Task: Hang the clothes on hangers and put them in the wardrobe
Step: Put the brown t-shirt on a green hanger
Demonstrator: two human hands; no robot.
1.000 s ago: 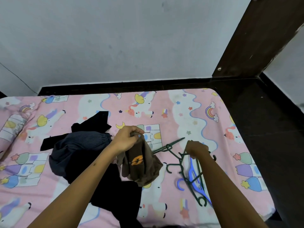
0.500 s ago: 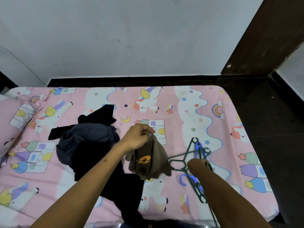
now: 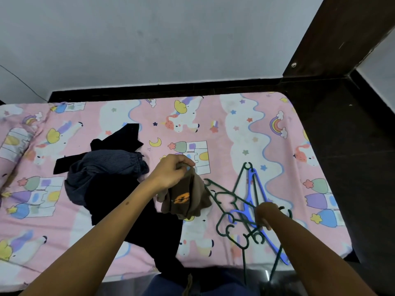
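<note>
My left hand [image 3: 171, 174] is bunched tight around the top of a brown garment [image 3: 186, 199] with an orange print, holding it just above the bed's [image 3: 245, 124] middle so the cloth hangs down in a crumpled bundle. My right hand [image 3: 266, 214] is curled into a tangle of dark green hangers [image 3: 224, 212] near the bed's front right corner, fingers closed on their bars. A blue hanger [image 3: 253, 189] is caught up among the green ones, lying crosswise through them, and I cannot tell whether my fingers grip it too. Left of the brown garment sits a heap of clothes: a grey-blue striped piece [image 3: 102, 169] on top of black clothing [image 3: 132, 210] that spreads from the bed's middle down over its front edge. The sheet is pink with unicorns and rainbows. A dark wooden panel [image 3: 342, 35] rises beyond the far right corner.
</note>
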